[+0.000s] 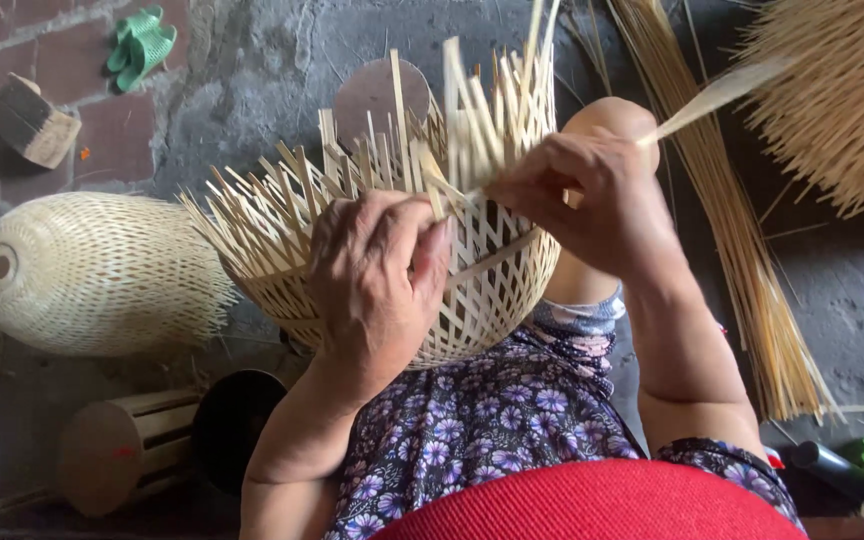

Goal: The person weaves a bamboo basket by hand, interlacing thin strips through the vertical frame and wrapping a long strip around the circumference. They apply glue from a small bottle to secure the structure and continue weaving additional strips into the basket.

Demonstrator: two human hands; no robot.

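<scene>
The grey floor (282, 60) carries a finished basket (102, 272), with green sandals (140, 42) and a wood block (30, 122) beyond it and loose strips (752, 280) far to its right.

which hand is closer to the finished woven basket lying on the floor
Left. The left hand grips the side of the half-woven basket facing the finished basket lying at the left. The right hand pinches a strip at the rim's far side, farther away.
</scene>
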